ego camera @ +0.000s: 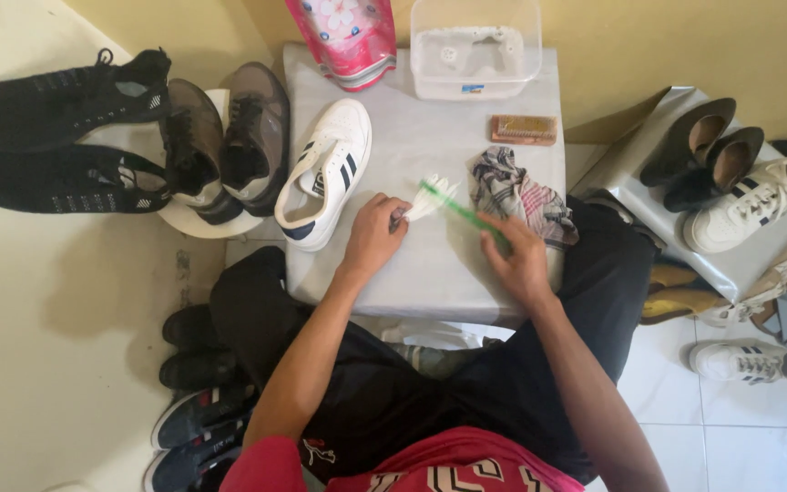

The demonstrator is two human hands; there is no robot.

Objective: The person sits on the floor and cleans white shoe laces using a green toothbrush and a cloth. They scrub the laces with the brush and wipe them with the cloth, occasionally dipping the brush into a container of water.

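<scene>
While we sit at the low grey table [430, 273], our right hand [521, 260] is closed around the handle of a green toothbrush [462, 211], and the head of this brush points away from the grip, up and to the left. Just at that far end, our left hand [373, 235] pinches a small white piece [432, 199] between the fingertips; it looks like a folded shoelace or a strip of cloth, but we cannot tell which. The brush head touches this white piece, so both hands are occupied and almost meet.

As we judge it, the work is somewhere in the middle. Left of the left hand's grip lies a white sneaker with dark stripes [325, 173]; it seems to be without its lace, though this is hard to see. Directly beyond the right hand's grip lies a patterned rag [521, 193], and further beyond it a wooden scrub brush [524, 129] and a clear plastic tub [475, 50]. A pink refill pouch [346, 32] stands beyond the left hand.

Many other shoes wait on both sides, and nothing shows us that they were cleaned, so much appears to be left.
</scene>
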